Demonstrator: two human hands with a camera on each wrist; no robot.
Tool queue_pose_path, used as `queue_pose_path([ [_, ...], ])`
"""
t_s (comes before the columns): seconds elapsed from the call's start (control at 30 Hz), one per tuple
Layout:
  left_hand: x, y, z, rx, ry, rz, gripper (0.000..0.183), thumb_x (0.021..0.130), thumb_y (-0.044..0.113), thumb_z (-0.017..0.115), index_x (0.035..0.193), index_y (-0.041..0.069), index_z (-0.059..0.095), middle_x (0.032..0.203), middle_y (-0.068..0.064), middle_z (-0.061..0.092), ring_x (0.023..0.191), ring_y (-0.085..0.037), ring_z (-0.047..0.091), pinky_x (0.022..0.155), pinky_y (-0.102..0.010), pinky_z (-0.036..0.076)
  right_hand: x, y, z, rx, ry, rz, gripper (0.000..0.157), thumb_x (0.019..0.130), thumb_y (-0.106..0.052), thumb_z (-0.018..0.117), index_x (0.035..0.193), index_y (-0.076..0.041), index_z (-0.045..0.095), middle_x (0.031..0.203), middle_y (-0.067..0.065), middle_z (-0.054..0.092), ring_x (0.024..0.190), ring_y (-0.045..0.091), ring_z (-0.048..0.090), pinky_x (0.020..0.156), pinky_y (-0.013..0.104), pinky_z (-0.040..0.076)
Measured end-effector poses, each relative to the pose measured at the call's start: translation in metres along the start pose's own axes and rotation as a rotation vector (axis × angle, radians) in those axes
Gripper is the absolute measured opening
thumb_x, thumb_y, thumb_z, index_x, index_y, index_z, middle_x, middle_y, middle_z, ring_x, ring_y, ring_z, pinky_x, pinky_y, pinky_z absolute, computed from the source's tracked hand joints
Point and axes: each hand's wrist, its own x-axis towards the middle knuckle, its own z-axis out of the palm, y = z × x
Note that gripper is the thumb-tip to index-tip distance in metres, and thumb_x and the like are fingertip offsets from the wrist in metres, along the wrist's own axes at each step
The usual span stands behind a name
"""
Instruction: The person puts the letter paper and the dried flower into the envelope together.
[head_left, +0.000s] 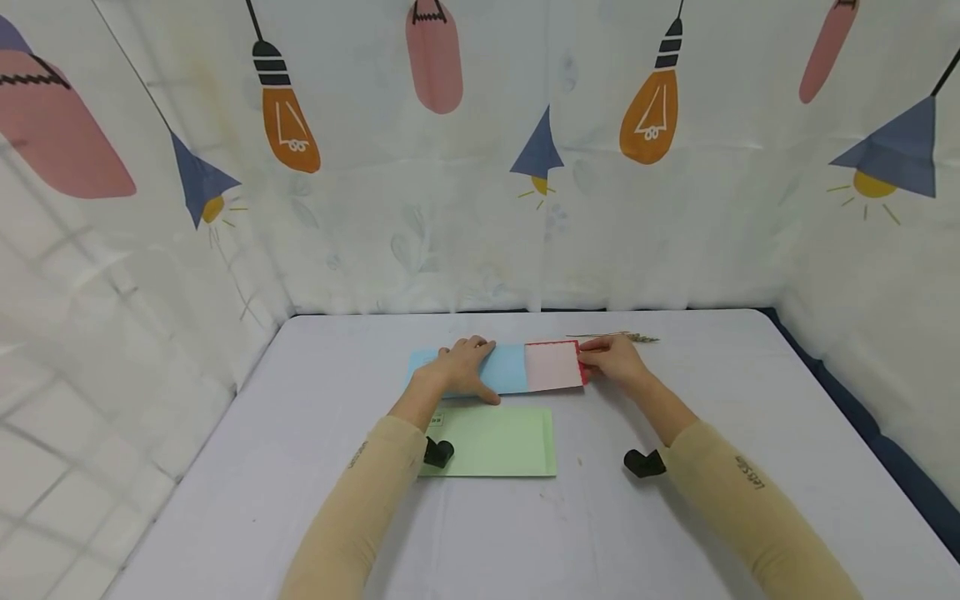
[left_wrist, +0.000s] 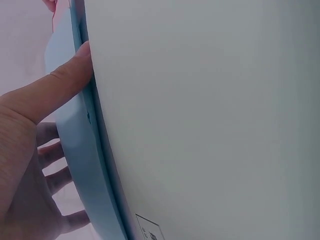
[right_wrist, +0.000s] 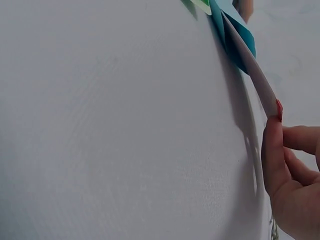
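Observation:
A light blue envelope (head_left: 510, 371) lies across the far middle of the table, its mouth toward the right. Spanning its left part is my left hand (head_left: 463, 368), thumb at the near edge and fingers at the far edge; the left wrist view shows the blue envelope (left_wrist: 82, 155) bowed within this grip. A pale pink card (head_left: 553, 365) with a red trimmed edge sticks partly out of the mouth. My right hand (head_left: 613, 360) pinches the card's red right end. In the right wrist view the mouth of the blue envelope (right_wrist: 239, 47) bulges around the card (right_wrist: 261, 90).
Nearer to me lies a pale green envelope (head_left: 495, 446), its left part under my left forearm. A dried wheat stalk (head_left: 641, 338) lies behind my right hand. Patterned curtains (head_left: 480, 233) hang behind the white table (head_left: 300, 467).

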Motion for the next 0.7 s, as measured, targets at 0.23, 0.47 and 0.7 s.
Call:
queue_pose_path([
  [0.23, -0.002, 0.001, -0.002, -0.02, -0.002, 0.006, 0.112, 0.08, 0.058, 0.084, 0.164, 0.014, 0.027, 0.163, -0.009, 0.031, 0.149, -0.033, 0.027, 0.112, -0.062, 0.03, -0.002, -0.003, 0.007, 0.065, -0.05, 0.034, 0.041, 0.099, 0.0, 0.067, 0.136, 0.013, 0.056, 0.11, 0.019, 0.069, 0.079, 0.011, 0.069, 0.074, 0.028, 0.059],
  [0.47, -0.002, 0.001, -0.002, -0.017, 0.001, 0.01, 0.111, 0.08, 0.058, 0.083, 0.164, 0.014, 0.026, 0.163, -0.009, 0.031, 0.15, -0.033, 0.026, 0.112, -0.063, 0.029, -0.001, -0.002, 0.015, 0.068, -0.084, 0.013, 0.045, 0.097, 0.002, 0.068, 0.138, 0.012, 0.054, 0.121, 0.026, 0.066, 0.083, 0.012, 0.069, 0.077, 0.03, 0.06],
  [0.7, -0.001, 0.002, -0.002, -0.009, -0.002, 0.009, 0.111, 0.08, 0.058, 0.083, 0.164, 0.014, 0.026, 0.163, -0.009, 0.03, 0.15, -0.034, 0.026, 0.111, -0.063, 0.03, 0.0, -0.002, 0.023, 0.068, -0.061, -0.001, 0.043, 0.095, 0.001, 0.071, 0.133, 0.015, 0.057, 0.113, 0.023, 0.071, 0.079, 0.012, 0.07, 0.077, 0.029, 0.06],
])
